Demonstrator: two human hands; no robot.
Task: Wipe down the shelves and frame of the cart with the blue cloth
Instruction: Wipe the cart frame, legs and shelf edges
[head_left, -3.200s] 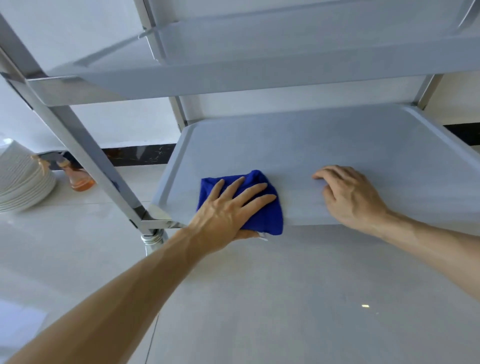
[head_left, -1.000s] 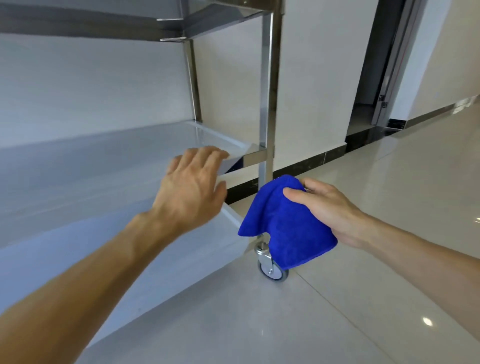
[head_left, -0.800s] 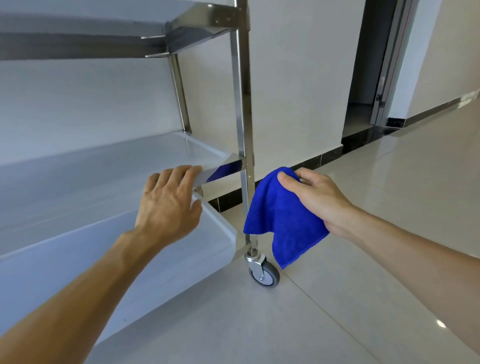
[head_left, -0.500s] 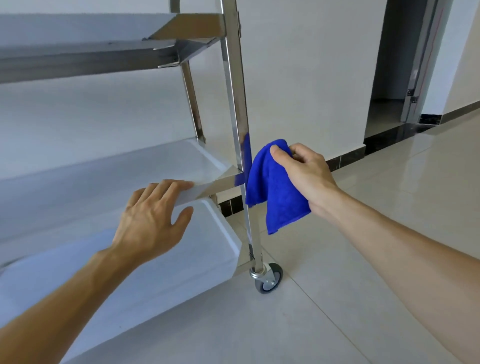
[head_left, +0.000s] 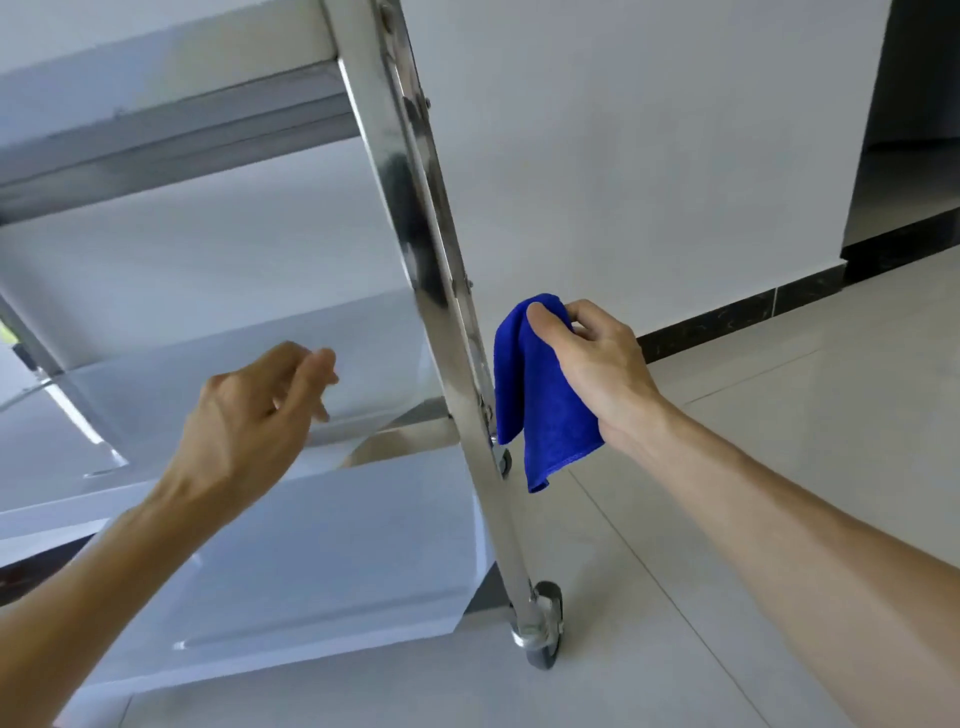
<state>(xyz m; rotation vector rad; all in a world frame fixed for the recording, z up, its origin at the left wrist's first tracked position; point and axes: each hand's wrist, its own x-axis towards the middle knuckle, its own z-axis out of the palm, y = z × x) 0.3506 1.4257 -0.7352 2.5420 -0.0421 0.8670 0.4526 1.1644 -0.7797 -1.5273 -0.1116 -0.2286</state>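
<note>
Just beside the cart's steel corner post (head_left: 447, 291), the right hand (head_left: 597, 371) held the blue cloth (head_left: 540, 410), thumb and curled fingers pinching its bunched top while the rest hung down loose; whether the cloth touched the post could not be told. The left hand (head_left: 249, 421) hovered in front of the middle shelf (head_left: 171, 384), its fingers loosely curled and holding nothing, blurred at the tips. Below, the lower shelf (head_left: 311, 571) met the post above a grey caster wheel (head_left: 545, 629) on the tiled floor (head_left: 779, 415).
</note>
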